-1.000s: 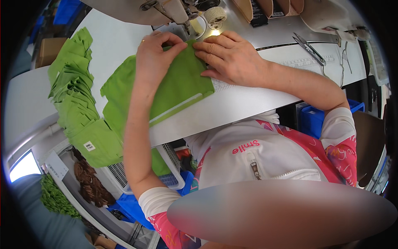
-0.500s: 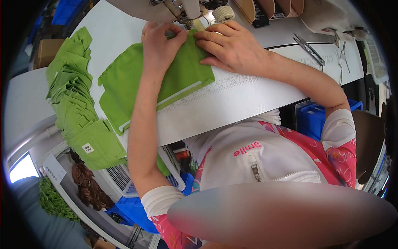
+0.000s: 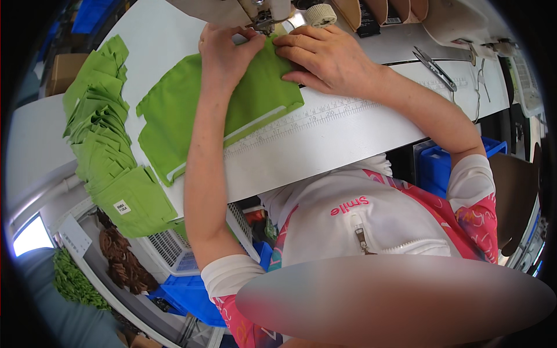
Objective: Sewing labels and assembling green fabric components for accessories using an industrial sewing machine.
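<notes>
A piece of green fabric lies on the white sewing table, its far corner by the presser foot of a sewing machine. My left hand pinches the fabric's far edge, thumb and fingers together just left of the needle area. On the right, my right hand lies over the fabric's edge with fingers extended and the thumb apart. A pale strip runs along the fabric's near edge. The needle itself is too small to make out.
Overlapping green fabric pieces hang over the table's left edge. Thread snips lie right of my right hand. A printed ruler scale crosses the table. Below are a white basket and a blue bin.
Both hands and the far end of the fabric have shifted slightly farther away, toward the presser foot. My left hand keeps its pinch. The whole view has moved a little.
</notes>
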Motion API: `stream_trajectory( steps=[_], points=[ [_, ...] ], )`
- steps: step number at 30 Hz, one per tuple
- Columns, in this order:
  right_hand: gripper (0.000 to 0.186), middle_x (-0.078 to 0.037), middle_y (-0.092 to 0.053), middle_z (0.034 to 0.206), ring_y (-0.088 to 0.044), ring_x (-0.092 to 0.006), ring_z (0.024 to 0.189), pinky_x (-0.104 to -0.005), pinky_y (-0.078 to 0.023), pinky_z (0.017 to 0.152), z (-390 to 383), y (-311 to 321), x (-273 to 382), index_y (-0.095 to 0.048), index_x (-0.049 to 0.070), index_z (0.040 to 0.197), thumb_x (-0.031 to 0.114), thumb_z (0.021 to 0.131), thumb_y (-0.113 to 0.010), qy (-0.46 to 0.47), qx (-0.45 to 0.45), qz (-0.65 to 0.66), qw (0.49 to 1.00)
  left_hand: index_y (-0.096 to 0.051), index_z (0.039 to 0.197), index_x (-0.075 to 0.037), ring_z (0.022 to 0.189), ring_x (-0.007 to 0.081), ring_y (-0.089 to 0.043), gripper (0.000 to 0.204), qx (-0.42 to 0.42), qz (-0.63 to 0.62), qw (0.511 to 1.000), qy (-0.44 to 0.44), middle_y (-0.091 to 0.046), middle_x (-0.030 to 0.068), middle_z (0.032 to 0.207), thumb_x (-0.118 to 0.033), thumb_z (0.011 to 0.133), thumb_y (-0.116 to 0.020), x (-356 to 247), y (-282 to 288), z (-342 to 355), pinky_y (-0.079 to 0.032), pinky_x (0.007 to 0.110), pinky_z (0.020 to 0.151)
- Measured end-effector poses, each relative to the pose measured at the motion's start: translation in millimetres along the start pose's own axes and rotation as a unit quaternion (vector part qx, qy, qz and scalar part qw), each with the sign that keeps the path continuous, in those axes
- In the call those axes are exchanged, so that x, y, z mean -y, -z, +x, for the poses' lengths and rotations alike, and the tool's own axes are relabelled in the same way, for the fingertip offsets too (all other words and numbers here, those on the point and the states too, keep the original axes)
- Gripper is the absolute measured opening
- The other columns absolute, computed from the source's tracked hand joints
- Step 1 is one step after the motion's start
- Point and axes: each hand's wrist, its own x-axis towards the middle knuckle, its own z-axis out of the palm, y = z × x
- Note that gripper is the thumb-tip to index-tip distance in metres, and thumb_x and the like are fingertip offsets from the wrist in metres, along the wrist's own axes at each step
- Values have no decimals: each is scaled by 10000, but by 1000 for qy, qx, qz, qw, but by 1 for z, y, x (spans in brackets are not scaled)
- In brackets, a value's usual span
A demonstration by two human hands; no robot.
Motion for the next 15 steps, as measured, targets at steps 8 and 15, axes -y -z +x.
stream_trajectory(
  steps=[8,15],
  points=[
    [321,-66,-600,1116,-542,-251,1028,-357,-442,865,-12,2,4,-595,37,1046,253,814,-648,-5,-23,44,999,-687,905,-14,799,196,-627,281,9,34,999,-31,-665,119,858,-240,742,-718,-10,10,-11,-472,301,736],
    [278,-86,-589,1191,-545,-220,1097,-336,-437,920,-54,39,38,-594,40,1141,82,866,-602,-230,-12,406,884,-647,944,-33,970,275,-593,201,47,135,981,-133,-614,98,1056,-128,771,-686,-74,15,-110,-477,360,832]
  ],
)
